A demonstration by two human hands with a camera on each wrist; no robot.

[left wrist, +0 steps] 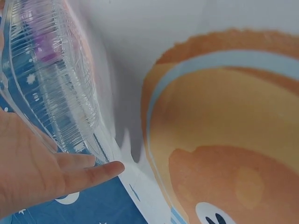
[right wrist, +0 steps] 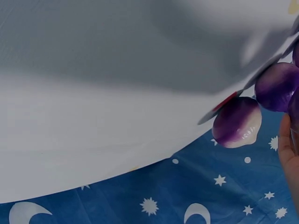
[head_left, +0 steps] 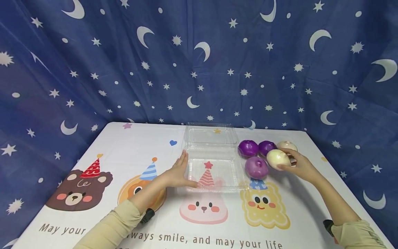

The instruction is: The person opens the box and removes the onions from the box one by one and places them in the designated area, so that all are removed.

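Observation:
A clear plastic clamshell box (head_left: 228, 164) lies unfolded on the table, its lid (head_left: 211, 137) toward the back. Along the box's left side my left hand (head_left: 178, 175) rests with fingers spread and straight, thumb along the near edge; in the left wrist view, fingers touch the ribbed wall (left wrist: 65, 93). Right of the box, my right hand (head_left: 301, 166) grips a glossy cream onion (head_left: 276, 159) between thumb and fingers. Around it sit two dark purple onions (head_left: 248, 148), a lighter purple onion (head_left: 256, 167) and another cream onion (head_left: 286, 145), partly hidden behind the held one.
A white tablecloth (head_left: 149, 238) with printed cartoon animals and lettering covers the table. Behind and at both sides hangs a blue curtain (head_left: 174, 76) with moons and stars. The table's right edge runs close to the right forearm.

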